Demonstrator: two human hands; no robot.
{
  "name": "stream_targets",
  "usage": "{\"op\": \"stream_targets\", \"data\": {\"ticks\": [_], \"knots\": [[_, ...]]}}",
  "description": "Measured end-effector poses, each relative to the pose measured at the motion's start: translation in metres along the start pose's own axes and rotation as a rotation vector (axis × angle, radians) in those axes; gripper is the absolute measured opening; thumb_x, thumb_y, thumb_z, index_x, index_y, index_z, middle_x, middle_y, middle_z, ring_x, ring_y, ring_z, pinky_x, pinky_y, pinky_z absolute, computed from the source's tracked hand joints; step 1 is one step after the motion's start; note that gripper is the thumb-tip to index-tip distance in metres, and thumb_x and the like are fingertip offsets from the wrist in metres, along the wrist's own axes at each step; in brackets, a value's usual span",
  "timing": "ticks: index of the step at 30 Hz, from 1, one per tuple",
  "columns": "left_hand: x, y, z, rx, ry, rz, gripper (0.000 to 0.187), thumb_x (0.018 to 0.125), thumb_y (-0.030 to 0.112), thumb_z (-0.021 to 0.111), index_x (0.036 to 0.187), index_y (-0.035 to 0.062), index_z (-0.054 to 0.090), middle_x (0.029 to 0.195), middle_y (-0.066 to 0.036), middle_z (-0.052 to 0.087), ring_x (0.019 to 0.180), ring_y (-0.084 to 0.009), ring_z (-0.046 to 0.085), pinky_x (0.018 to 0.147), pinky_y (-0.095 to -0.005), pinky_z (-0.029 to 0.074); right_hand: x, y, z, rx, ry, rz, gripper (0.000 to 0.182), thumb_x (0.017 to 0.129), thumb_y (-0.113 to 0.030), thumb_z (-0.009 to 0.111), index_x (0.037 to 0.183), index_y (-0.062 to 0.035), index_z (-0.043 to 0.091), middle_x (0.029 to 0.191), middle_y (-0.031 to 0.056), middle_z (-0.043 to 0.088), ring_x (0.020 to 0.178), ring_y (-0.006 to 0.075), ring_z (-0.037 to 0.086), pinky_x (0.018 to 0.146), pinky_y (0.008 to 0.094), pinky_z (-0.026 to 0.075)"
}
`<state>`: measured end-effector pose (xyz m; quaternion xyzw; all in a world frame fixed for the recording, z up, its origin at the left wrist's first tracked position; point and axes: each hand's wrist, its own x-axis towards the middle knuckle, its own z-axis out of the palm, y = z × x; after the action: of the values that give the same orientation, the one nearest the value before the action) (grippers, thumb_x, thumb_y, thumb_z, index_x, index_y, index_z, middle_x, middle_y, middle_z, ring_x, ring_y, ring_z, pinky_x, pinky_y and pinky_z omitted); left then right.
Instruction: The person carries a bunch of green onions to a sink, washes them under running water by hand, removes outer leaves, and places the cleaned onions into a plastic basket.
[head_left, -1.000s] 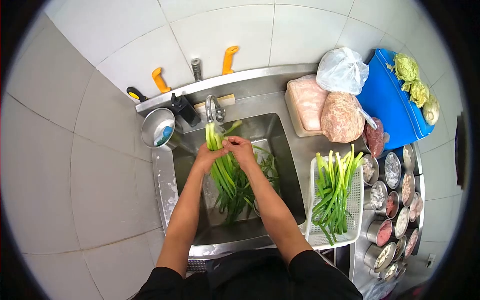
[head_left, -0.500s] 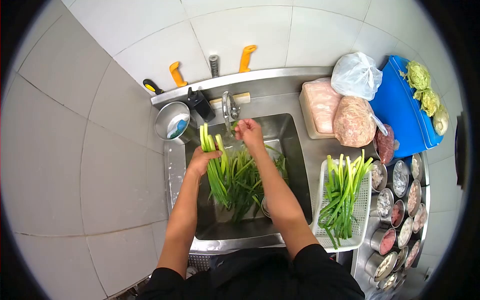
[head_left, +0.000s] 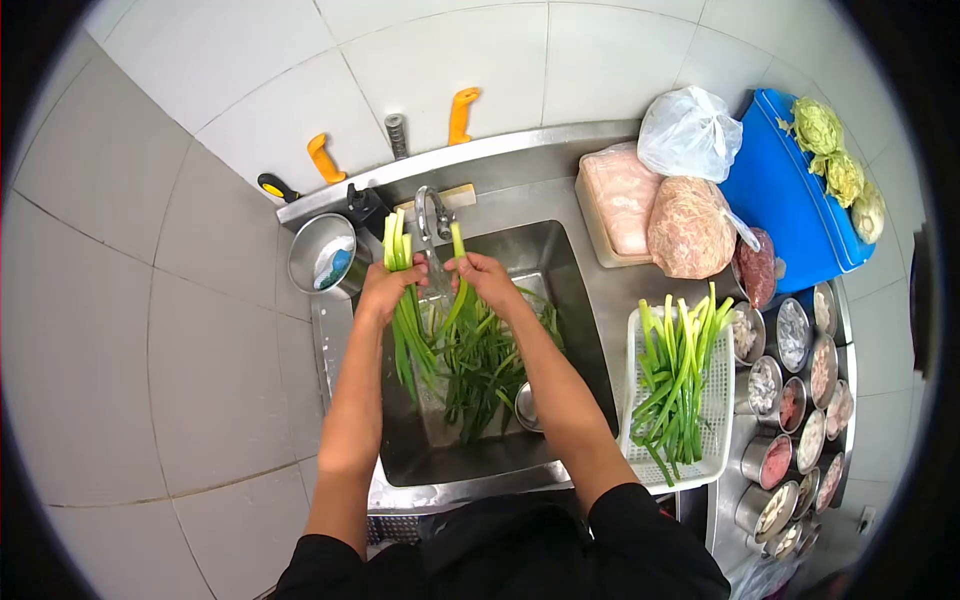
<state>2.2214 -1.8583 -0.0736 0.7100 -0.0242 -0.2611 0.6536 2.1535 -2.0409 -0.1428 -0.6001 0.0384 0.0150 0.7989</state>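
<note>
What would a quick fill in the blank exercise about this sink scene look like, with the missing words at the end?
1. The hand gripping the thicker bunch of green onions is the person's ____ one.
2. The basket holding other green onions is coloured ____.
3. In the picture, that basket stands to the ____ of the sink.
4. The large box beneath the pale leafy vegetables is ____ in colour.

Missing words: left; white; right; blue.

White-tiled wall [head_left: 620, 60] is rising behind steel worktop [head_left: 602, 285], grout lines [head_left: 547, 60] crossing it. Worktop's raised edge [head_left: 540, 148] is running along wall. Grey tiles [head_left: 80, 330] are spreading at left, looking duller. Bright light is falling evenly across wall.
</note>
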Motion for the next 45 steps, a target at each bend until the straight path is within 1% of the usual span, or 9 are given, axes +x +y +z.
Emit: {"op": "stream_targets", "data": {"ticks": [4, 8, 11, 14, 22, 31, 39, 42, 45], "knots": [[-0.018, 0.022, 0.014, -0.085, -0.324, 0.058, 0.033, 0.078, 0.010, 0.074, 0.107, 0.0013, 0.061, 0.085, -0.006, 0.065, 0.068, -0.0164, 0.062, 0.062, -0.0295, 0.050, 0.013, -0.014, 0.016, 0.266, -0.364, 0.052, 0.029, 0.098, -0.027, 0.048, 0.105, -0.0031, 0.061, 0.074, 0.0047, 0.058, 0.066, 0.0133, 0.054, 0.062, 0.0292, 0.044], [-0.004, 0.007, -0.003, -0.058, -0.146, 0.141, 0.034, 0.078, 0.007, 0.074, 0.109, 0.0008, 0.061, 0.088, -0.005, 0.067, 0.075, -0.0157, 0.063, 0.065, -0.0293, 0.051, 0.013, -0.043, 0.027, 0.414, -0.397, 0.289, 0.029, 0.092, -0.032, 0.060, 0.094, -0.0035, 0.060, 0.071, 0.0035, 0.056, 0.061, 0.0134, 0.052, 0.061, 0.0297, 0.044], [-0.005, 0.005, -0.010, -0.035, 0.065, 0.248, 0.027, 0.080, 0.006, 0.073, 0.103, 0.0001, 0.061, 0.089, -0.008, 0.068, 0.071, -0.0149, 0.062, 0.060, -0.0287, 0.051, 0.022, -0.029, 0.022, 0.076, -0.540, 0.038, 0.024, 0.088, -0.024, 0.066, 0.097, -0.0027, 0.060, 0.071, 0.0022, 0.056, 0.061, 0.0111, 0.052, 0.061, 0.0274, 0.044], [-0.007, 0.022, -0.035, -0.083, 0.326, 0.303, 0.023, 0.081, 0.009, 0.073, 0.097, 0.0012, 0.059, 0.088, -0.011, 0.068, 0.069, -0.0158, 0.061, 0.057, -0.0286, 0.051, 0.020, 0.001, 0.004, -0.284, -0.493, 0.059, 0.023, 0.085, -0.016, 0.069, 0.101, -0.0020, 0.060, 0.071, 0.0013, 0.058, 0.060, 0.0093, 0.054, 0.055, 0.0264, 0.042], [-0.020, 0.057, -0.085, 0.044, 0.581, 0.419, 0.018, 0.084, 0.014, 0.070, 0.089, 0.0012, 0.059, 0.074, -0.005, 0.062, 0.061, -0.0146, 0.057, 0.055, -0.0285, 0.047, -0.020, 0.026, -0.032, -0.304, -0.426, 0.159, 0.017, 0.090, -0.018, 0.061, 0.089, -0.0013, 0.059, 0.071, -0.0001, 0.056, 0.063, 0.0082, 0.051, 0.061, 0.0258, 0.042], [-0.033, 0.084, -0.096, -0.047, 0.613, 0.494, 0.016, 0.086, 0.011, 0.068, 0.092, 0.0015, 0.057, 0.075, -0.006, 0.061, 0.059, -0.0153, 0.055, 0.054, -0.0291, 0.046, -0.055, 0.080, -0.062, -0.838, -0.062, -0.054, 0.023, 0.093, -0.024, 0.054, 0.089, -0.0018, 0.057, 0.070, 0.0057, 0.055, 0.074, 0.0195, 0.055, 0.067, 0.0360, 0.045], [-0.039, 0.079, -0.064, -0.044, 0.641, 0.501, 0.017, 0.084, 0.011, 0.069, 0.093, 0.0025, 0.058, 0.076, -0.005, 0.061, 0.061, -0.0154, 0.056, 0.055, -0.0298, 0.048, -0.055, 0.220, -0.109, 0.767, 0.364, 0.409, 0.036, 0.097, -0.037, 0.045, 0.102, -0.0049, 0.060, 0.073, 0.0069, 0.063, 0.056, 0.0254, 0.058, 0.052, 0.0432, 0.046], [-0.037, 0.075, -0.055, 0.087, 0.599, 0.486, 0.019, 0.083, 0.011, 0.071, 0.093, 0.0030, 0.058, 0.077, -0.005, 0.061, 0.061, -0.0146, 0.056, 0.055, -0.0290, 0.047, -0.064, 0.177, -0.098, -0.547, 0.592, 0.721, 0.048, 0.094, -0.042, 0.047, 0.126, -0.0063, 0.052, 0.104, 0.0203, 0.065, 0.088, 0.0364, 0.064, 0.073, 0.0512, 0.049], [-0.037, 0.071, -0.032, 0.194, 0.599, 0.469, 0.023, 0.078, 0.011, 0.076, 0.089, 0.0034, 0.056, 0.073, -0.003, 0.060, 0.057, -0.0126, 0.055, 0.051, -0.0273, 0.045, -0.074, 0.143, -0.057, -0.997, 0.750, 0.473, 0.054, 0.094, -0.041, 0.049, 0.131, -0.0021, 0.047, 0.123, 0.0270, 0.052, 0.113, 0.0392, 0.050, 0.092, 0.0483, 0.041]]}}
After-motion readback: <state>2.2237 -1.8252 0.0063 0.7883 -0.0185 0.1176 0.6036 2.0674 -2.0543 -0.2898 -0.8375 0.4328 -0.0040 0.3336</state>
